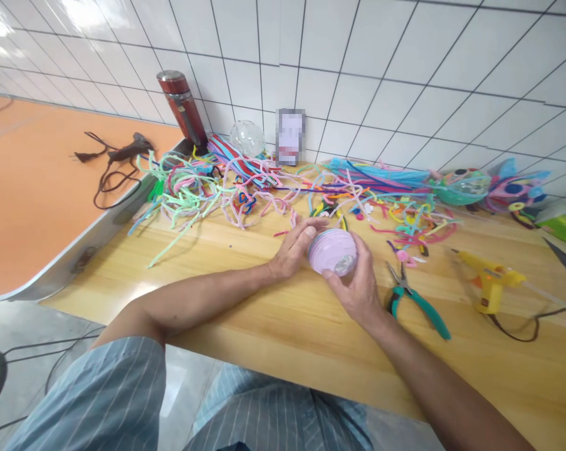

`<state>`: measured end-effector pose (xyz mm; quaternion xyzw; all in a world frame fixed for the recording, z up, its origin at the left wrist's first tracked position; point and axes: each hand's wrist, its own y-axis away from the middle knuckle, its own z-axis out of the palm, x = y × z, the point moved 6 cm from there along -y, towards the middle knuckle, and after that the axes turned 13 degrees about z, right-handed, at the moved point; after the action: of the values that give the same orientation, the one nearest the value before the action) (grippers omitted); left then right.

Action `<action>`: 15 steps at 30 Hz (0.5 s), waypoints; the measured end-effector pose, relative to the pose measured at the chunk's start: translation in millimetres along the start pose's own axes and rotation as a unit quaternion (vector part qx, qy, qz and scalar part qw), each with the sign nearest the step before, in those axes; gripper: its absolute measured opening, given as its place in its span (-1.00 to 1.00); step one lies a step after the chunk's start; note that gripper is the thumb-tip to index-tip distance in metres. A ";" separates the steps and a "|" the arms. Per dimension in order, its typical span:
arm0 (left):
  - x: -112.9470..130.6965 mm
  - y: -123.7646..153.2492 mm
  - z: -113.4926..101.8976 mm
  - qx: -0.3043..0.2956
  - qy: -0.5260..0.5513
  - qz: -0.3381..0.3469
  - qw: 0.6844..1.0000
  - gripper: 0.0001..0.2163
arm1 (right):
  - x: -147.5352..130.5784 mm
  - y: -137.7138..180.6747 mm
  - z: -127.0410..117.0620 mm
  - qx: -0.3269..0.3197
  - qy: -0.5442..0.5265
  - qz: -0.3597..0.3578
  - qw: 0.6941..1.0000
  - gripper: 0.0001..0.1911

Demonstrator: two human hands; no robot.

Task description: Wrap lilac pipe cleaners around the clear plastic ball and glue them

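Note:
A round ball wrapped in lilac pipe cleaner, with a clear faceted patch showing low on its right side, is held just above the wooden table. My right hand grips it from the right, thumb at the near side and fingers around the far side. From the left, my left hand cups it, thumb and fingers against its upper left edge. Its fingertips are partly hidden behind the ball. Close to my right hand lie teal-handled pliers, jaws apart.
Behind my hands, loose pipe cleaners and a long blue bundle spread along the wall. A yellow glue gun sits at right. Further back stand a red thermos, a clear ball and a blurred phone-like panel.

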<state>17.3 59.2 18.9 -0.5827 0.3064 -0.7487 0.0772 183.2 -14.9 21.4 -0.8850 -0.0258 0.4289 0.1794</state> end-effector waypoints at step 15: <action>6.2 2.3 18.6 -0.123 -0.141 0.139 0.972 -0.10 | 36.3 -11.2 3.3 -0.010 -0.285 0.186 0.940 -0.35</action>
<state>31.9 47.5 25.3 -0.6391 0.4601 -0.5975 0.1511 204.7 3.8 -3.9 -0.7165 0.0853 0.6885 0.0724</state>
